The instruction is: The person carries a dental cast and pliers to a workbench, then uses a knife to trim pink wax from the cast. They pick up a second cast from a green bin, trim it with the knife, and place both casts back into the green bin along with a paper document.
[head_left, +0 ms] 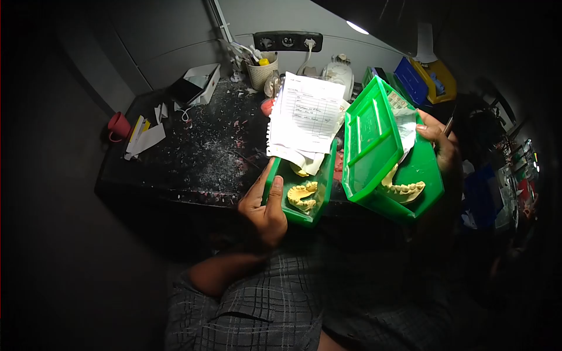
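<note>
My left hand grips a green box at its near left side, thumb over the rim. In that box lies a cream dental model, a horseshoe row of teeth, with a written paper form standing up at the far end. Tilted beside it is a second green box, held by my right hand at its far right edge. It contains another dental model and a crumpled clear bag. A green panel rises along its left side. A slim pen-like tool sticks out by my right fingers.
A dusty black worktable spreads behind the boxes. On it are a red mug, a white tray with a dark phone-like object, and a woven cup of tools. Blue and yellow bins stand at the back right.
</note>
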Demonstrator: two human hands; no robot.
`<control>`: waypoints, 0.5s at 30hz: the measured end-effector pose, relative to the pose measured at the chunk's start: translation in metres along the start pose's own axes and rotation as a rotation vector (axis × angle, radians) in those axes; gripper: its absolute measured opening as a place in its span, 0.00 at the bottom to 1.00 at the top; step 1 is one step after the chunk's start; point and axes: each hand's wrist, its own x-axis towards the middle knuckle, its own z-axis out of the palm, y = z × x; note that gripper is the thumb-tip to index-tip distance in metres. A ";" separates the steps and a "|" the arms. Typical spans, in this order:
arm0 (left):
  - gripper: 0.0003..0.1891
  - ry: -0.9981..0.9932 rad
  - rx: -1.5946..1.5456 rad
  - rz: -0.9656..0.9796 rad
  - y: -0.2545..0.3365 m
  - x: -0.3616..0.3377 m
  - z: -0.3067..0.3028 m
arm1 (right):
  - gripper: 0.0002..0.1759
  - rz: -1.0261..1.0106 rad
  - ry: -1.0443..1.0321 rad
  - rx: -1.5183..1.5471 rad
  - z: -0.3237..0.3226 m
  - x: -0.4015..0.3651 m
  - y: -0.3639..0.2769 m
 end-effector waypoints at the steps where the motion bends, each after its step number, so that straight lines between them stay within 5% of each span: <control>1: 0.18 -0.021 0.002 0.039 -0.004 0.000 0.001 | 0.32 0.001 -0.012 -0.002 0.002 0.000 0.000; 11: 0.17 -0.063 0.011 0.094 -0.006 0.000 0.006 | 0.30 0.252 -0.230 0.074 0.013 0.008 0.018; 15: 0.17 -0.050 -0.045 0.068 -0.002 0.000 0.003 | 0.30 0.197 -0.227 0.064 0.003 0.011 0.029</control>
